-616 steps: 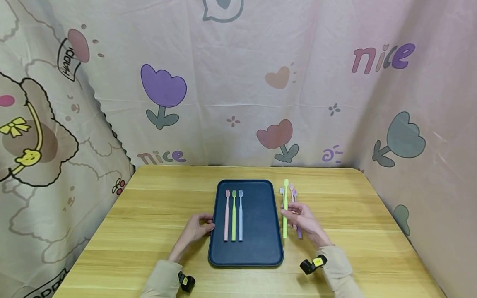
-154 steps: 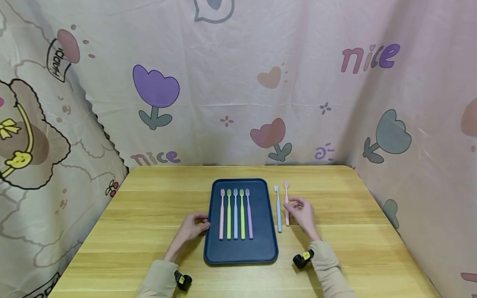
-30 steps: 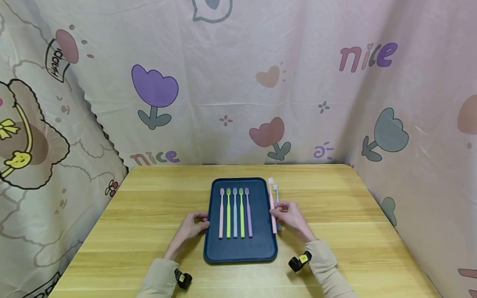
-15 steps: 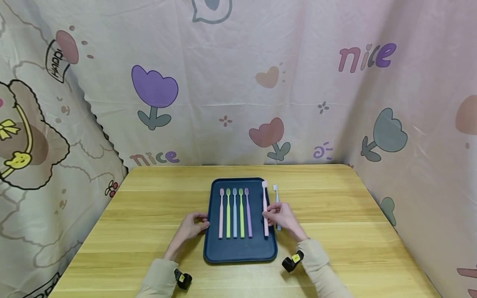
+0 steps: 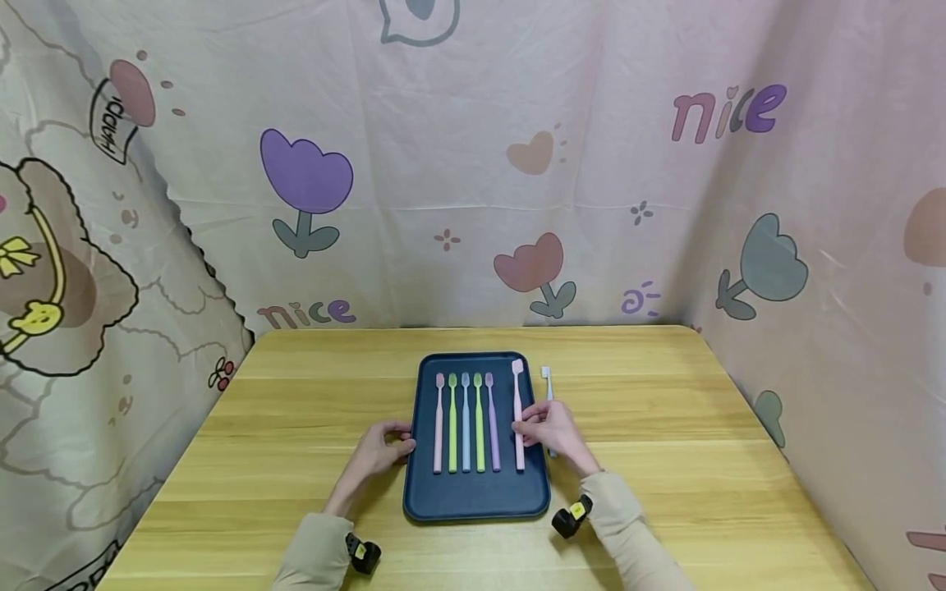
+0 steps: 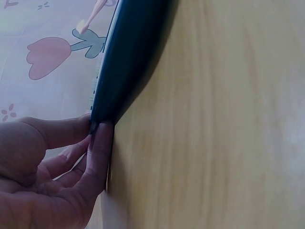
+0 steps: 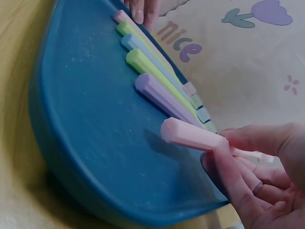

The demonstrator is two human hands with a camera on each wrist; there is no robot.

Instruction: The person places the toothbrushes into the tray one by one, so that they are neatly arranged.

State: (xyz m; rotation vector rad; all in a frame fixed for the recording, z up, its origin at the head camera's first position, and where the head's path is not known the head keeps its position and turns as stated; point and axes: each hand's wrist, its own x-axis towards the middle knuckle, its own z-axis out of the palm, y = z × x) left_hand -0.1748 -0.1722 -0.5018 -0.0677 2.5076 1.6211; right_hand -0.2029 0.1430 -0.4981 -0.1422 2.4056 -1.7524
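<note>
In the head view my right hand (image 5: 548, 429) pinches a pink toothbrush (image 5: 518, 402) over the right part of the dark blue tray (image 5: 480, 499). The right wrist view has its handle end (image 7: 190, 134) above the tray floor, with a shadow below. On the tray lie a pink toothbrush (image 5: 439, 427), a green one (image 5: 453, 427), a blue one (image 5: 466, 427), another green one (image 5: 479, 427) and a purple one (image 5: 493, 427), side by side, heads away from me. My left hand (image 6: 62, 167) pinches the tray's left rim between thumb and fingers.
A light blue toothbrush (image 5: 548, 384) lies on the wooden table (image 5: 665, 410) just right of the tray, partly behind my right hand. A patterned curtain (image 5: 443, 164) hangs behind the table and along its sides.
Over the earlier frames a green and a purple toothbrush joined the row. In the last second my right hand carried the pink toothbrush left, from the tray's right rim to over its floor.
</note>
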